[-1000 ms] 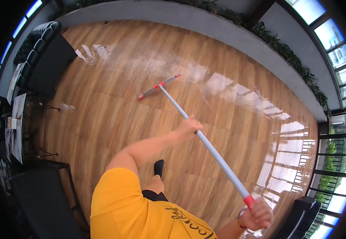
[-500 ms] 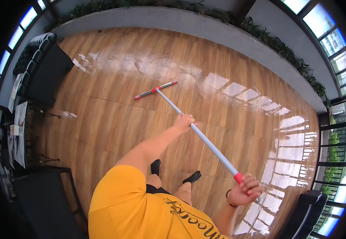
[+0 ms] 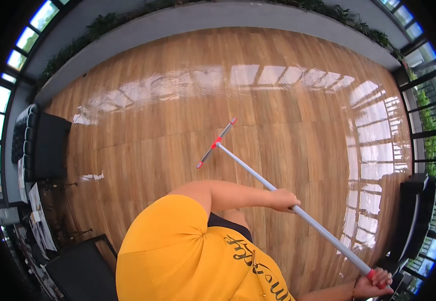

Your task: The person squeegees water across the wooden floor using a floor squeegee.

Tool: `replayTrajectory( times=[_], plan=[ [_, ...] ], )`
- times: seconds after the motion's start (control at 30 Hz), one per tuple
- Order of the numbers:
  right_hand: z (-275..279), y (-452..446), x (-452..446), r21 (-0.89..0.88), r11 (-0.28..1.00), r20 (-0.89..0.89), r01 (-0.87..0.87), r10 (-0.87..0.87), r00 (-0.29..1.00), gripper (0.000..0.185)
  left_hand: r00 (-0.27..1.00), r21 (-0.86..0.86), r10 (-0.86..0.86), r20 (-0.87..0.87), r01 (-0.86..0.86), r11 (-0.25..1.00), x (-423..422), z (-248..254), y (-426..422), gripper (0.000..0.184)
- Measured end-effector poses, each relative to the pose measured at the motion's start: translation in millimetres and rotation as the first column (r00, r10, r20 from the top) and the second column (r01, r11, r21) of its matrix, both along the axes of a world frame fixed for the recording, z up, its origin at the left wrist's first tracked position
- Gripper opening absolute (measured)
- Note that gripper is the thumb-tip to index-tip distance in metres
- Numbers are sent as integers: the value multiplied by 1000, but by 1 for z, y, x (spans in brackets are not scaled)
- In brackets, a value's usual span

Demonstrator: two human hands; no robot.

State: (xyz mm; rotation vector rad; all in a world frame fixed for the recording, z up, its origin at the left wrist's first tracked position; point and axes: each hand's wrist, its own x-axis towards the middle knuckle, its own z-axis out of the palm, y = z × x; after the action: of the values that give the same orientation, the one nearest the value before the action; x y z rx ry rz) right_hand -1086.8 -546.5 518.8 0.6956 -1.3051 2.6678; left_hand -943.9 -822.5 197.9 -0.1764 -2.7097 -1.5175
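My left hand is wrapped round the middle of the light grey pole of a floor squeegee. My right hand, with a bracelet at the wrist, grips the red end of the pole at the lower right. At the far end, the squeegee head, a thin grey bar with red middle and red tips, lies slanted on the shiny wood-plank floor. The pole runs diagonally from the head down to the right.
Water and window reflections shine on the floor. A grey planter wall curves along the back. On the left stand a black tufted sofa, a table and a black frame-like piece. Another dark seat is at right.
The squeegee head has come nearer to me and turned more steeply. Both hands have moved right and down with the pole, and my view has shifted.
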Motion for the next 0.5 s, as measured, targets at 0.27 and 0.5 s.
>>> replayTrajectory(
  times=[0.27, 0.5],
  plan=[
    [52, 43, -88, 373, 668, -188, 644, -625, 758, 46, 937, 158, -328, -117, 344, 926, -226, -13, 128, 22],
    [-19, -23, -190, 276, 774, -94, 570, -569, 817, 53, 984, 97, -175, 22, 172, 980, -277, -66, 5, 13]
  ],
)
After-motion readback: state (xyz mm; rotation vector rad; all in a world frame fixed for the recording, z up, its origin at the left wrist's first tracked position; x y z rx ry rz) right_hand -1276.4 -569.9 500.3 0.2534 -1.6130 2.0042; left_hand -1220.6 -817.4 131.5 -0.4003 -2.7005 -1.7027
